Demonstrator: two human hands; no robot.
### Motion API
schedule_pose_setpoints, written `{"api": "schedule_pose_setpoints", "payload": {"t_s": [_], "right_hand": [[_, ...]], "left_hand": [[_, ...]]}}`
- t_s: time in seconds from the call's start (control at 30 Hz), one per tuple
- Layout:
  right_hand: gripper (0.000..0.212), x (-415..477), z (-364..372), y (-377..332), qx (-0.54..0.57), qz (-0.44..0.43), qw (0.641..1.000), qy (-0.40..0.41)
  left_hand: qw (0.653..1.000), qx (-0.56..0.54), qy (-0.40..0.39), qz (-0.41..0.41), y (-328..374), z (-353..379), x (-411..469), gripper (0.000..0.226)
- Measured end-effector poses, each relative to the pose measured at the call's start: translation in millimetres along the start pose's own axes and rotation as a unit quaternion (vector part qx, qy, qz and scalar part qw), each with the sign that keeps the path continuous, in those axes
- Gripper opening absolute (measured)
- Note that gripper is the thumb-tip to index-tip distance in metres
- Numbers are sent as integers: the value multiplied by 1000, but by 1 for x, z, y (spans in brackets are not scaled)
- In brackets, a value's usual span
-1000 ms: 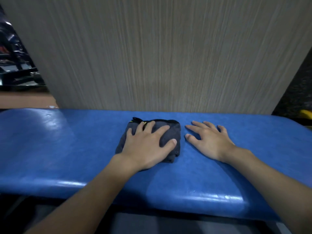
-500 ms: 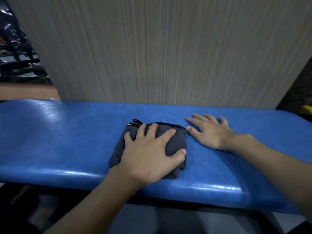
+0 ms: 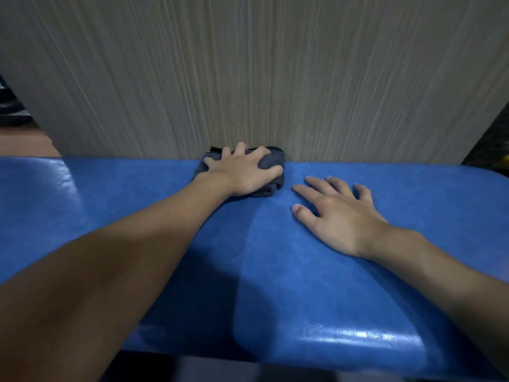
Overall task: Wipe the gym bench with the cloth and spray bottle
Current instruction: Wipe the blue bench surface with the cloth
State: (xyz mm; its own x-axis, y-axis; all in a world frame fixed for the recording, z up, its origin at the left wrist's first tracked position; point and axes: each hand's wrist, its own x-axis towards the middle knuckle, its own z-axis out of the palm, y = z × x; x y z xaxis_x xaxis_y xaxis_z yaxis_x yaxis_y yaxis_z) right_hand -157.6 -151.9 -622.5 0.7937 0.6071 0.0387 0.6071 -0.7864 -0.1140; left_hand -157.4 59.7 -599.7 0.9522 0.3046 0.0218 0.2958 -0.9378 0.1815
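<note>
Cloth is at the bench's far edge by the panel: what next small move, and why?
Probably pull the left hand and cloth back toward the near edge: the cloth sits at the far edge of the bench against the wall panel, with no surface beyond it.

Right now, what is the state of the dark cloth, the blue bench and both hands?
Blue padded vinyl bench, glossy; wet or dry cannot be told.
Dark grey folded cloth, at the bench's far edge, under the left hand.
Left hand, spread flat, pressing the cloth.
Right hand, open, flat on the bench, apart from the cloth.
</note>
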Motion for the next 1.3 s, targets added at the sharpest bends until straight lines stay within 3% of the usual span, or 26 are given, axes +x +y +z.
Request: {"api": "schedule_pose_setpoints", "payload": {"t_s": [0.23, 0.53, 0.77, 0.83, 0.97, 1.3], "right_hand": [[60, -1, 0, 1, 11, 3, 1000, -3], [58, -4, -4, -2, 4, 18, 1000, -10], [54, -7, -13, -10, -52, 12, 998, -23], [51, -2, -17, -13, -66, 0, 998, -9], [53, 3, -12, -17, 11, 18, 1000, -15], [57, 7, 2, -15, -10, 7, 1000, -7]], "left_hand": [[1000, -4, 16, 18, -3, 3, -37, 64], [998, 2, 51, 40, -5, 6, -166, 64], [999, 39, -3, 15, -5, -2, -228, 69], [999, 38, 1, 13, -4, -2, -226, 70], [999, 37, 13, 7, -2, 5, -202, 73], [1000, 12, 21, -5, -16, 5, -75, 70]]}}
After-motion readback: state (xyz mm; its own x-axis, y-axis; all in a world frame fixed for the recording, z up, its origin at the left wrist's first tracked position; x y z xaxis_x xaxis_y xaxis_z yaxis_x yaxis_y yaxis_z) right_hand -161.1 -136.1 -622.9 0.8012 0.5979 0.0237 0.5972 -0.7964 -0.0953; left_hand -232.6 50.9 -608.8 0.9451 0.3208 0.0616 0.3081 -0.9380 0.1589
